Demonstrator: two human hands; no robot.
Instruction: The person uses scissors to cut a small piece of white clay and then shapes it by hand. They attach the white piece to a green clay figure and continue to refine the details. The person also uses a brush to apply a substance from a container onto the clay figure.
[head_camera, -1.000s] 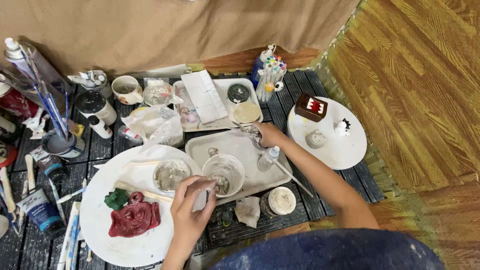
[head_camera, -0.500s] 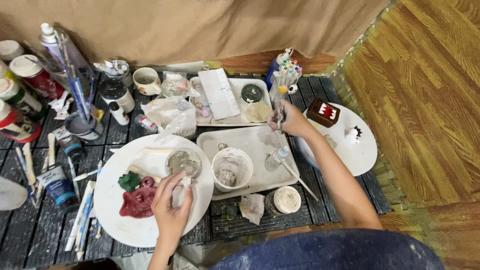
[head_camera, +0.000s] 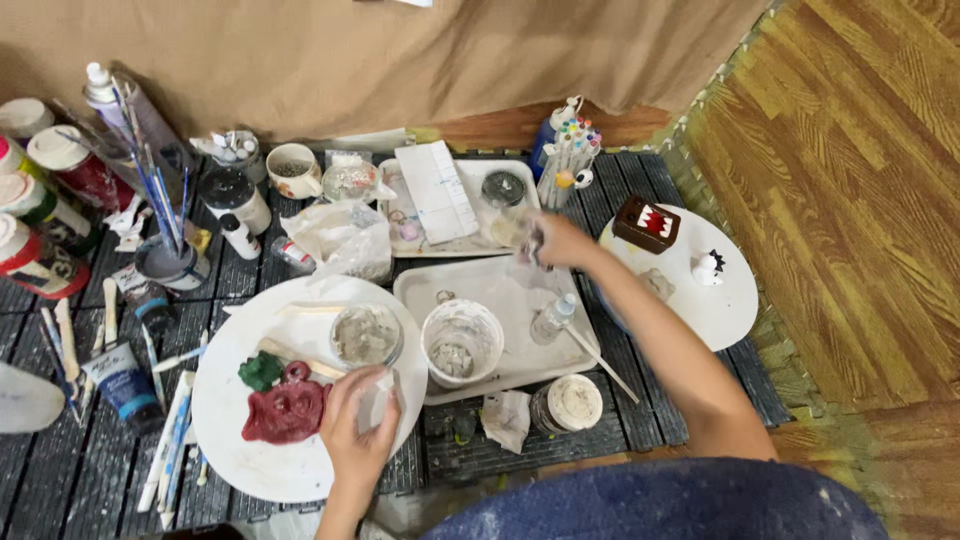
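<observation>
Two hands are working apart: we are closing our left hand (head_camera: 357, 430) around a small clear piece (head_camera: 376, 398) over the white plate (head_camera: 250, 470), while our right hand (head_camera: 560, 242) is reaching farther off, pinching something blurred beside the grey tray (head_camera: 510, 285).

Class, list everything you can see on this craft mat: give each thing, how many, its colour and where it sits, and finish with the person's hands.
Round white plate: one, front left.
Red clay figure: one, on that plate.
Green clay piece: one, beside the red figure.
Clear glass bowl: one, greyish inside, plate's far edge.
White plastic cup: one, on the nearer pale tray.
Small clear bottle: one, same tray.
Brown box-shaped figure: one, on the right white plate.
Marker pens: a bunch, mixed colours, far centre.
Paintbrushes: several, blue-handled, in a pot at left.
Left hand: holds a small pale object, unclear.
Right hand: at the far tray's edge, grip blurred.
</observation>
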